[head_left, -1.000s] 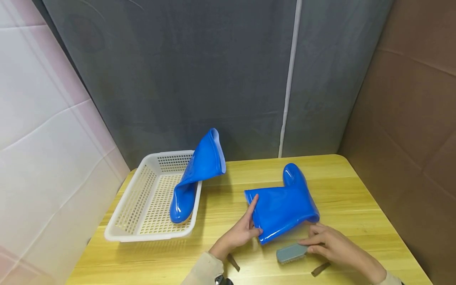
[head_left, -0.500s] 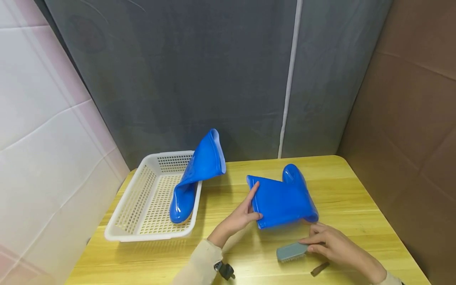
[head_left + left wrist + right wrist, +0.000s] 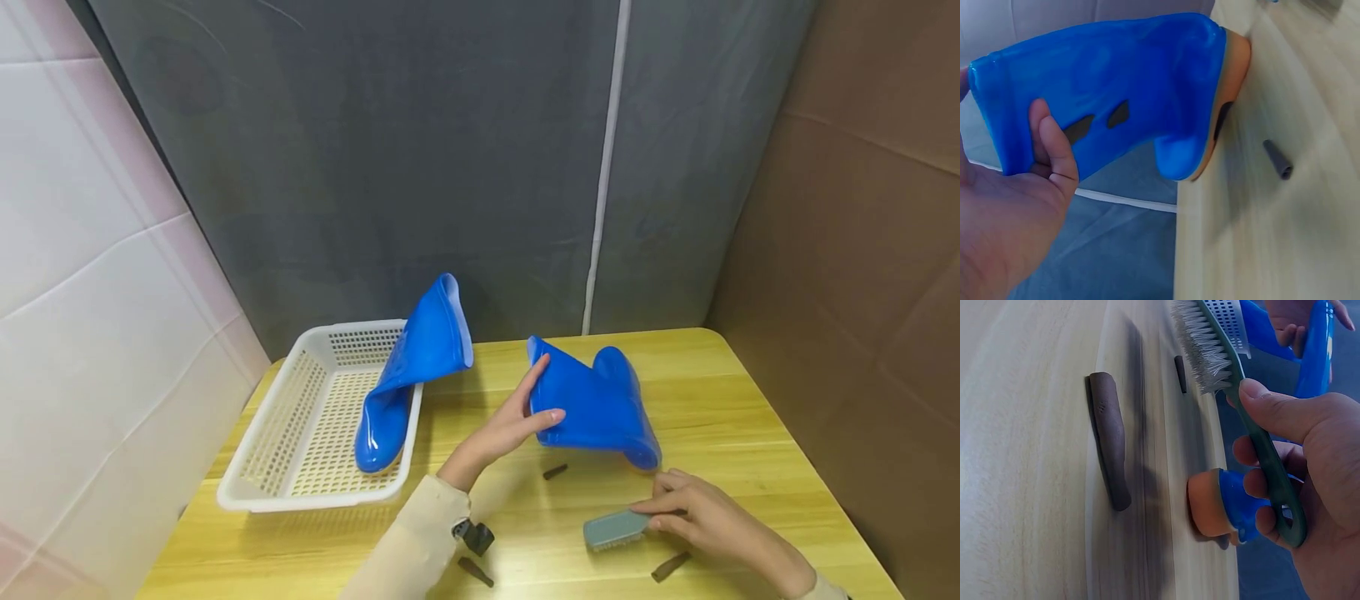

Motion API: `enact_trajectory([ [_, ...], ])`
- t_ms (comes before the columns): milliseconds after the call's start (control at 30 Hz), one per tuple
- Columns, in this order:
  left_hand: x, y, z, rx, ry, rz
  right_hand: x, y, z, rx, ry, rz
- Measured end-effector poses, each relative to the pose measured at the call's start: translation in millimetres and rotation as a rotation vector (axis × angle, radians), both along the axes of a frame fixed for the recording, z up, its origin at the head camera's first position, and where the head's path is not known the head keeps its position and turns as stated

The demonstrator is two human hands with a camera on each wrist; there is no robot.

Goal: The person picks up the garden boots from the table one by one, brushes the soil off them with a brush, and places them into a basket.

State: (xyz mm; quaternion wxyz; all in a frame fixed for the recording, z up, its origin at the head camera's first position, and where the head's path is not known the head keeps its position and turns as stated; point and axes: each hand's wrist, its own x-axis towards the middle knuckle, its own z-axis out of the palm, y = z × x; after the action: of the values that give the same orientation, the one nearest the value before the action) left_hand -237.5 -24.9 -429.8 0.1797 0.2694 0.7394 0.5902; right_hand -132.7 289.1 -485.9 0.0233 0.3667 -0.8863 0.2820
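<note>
- A dark grey fabric panel backs your station, with a brown cloth side wall on the right; the work surface is a yellow wood-grain table.
- Your left hand grips the glossy blue rubber boot by the shaft, just below its mouth. The boot is right of centre, shaft tilted and raised; whether its whole orange sole bears on the table, you cannot confirm.
- Your right hand holds the grey-green brush with pale bristles by its handle, apart from the boot.
- Dark brown patches show on the boot's side in the left wrist view; the head view does not show them.
- Advice, by judgement: turn those patches towards the brush, brace the boot against the table, and use short, even strokes. The shaft looks soft, so support it near the brushed spot.
- Watch the loose dark brown pieces lying near your hands; avoid pressing the boot onto them.
- The second blue boot leans across the rim of the white perforated plastic basket, at your left.
</note>
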Motion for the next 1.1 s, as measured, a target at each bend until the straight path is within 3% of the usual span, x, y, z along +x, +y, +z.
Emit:
enact_trajectory([
  [133, -7.5, 4.6, 12.7, 0.012, 0.045, -0.028, -0.2, 0, 0.0, -0.003, 0.0, -0.003],
  [233, -14.8, 7.0, 25.1, -0.052, 0.119, -0.035, -0.4, 1, 0.0, 0.0, 0.002, -0.002],
  [367, -23.4, 11.1, 47.3, -0.281, 0.32, -0.073, -0.2, 0, -0.2, 0.002, -0.018, 0.0],
  [500, -29.8, 20.1, 73.6, -0.461, 0.583, -0.164, -0.5, -1, -1.8, -0.002, -0.002, 0.004],
  [567, -31.5, 25.2, 83.4, -0.522, 0.738, -0.176, -1.0, -1, -2.9, -0.003, 0.01, 0.006],
  [667, -32.0, 31.5, 91.6, -0.579, 0.968, -0.134, -1.9, -1, -4.8, -0.003, 0.015, 0.008],
  [833, -33.2, 39.1, 98.2, -0.61, 1.23, -0.049, -1.8, -2, -6.6, 0.0, 0.017, 0.006],
  [967, -35.1, 45.1, 103.1, -0.645, 1.36, -0.025, -1.8, -3, -6.5, 0.006, 0.021, -0.001],
  [1100, -34.3, 52.5, 112.3, -0.705, 1.405, -0.013, -2.4, -3, -6.4, -0.002, 0.016, 0.008],
])
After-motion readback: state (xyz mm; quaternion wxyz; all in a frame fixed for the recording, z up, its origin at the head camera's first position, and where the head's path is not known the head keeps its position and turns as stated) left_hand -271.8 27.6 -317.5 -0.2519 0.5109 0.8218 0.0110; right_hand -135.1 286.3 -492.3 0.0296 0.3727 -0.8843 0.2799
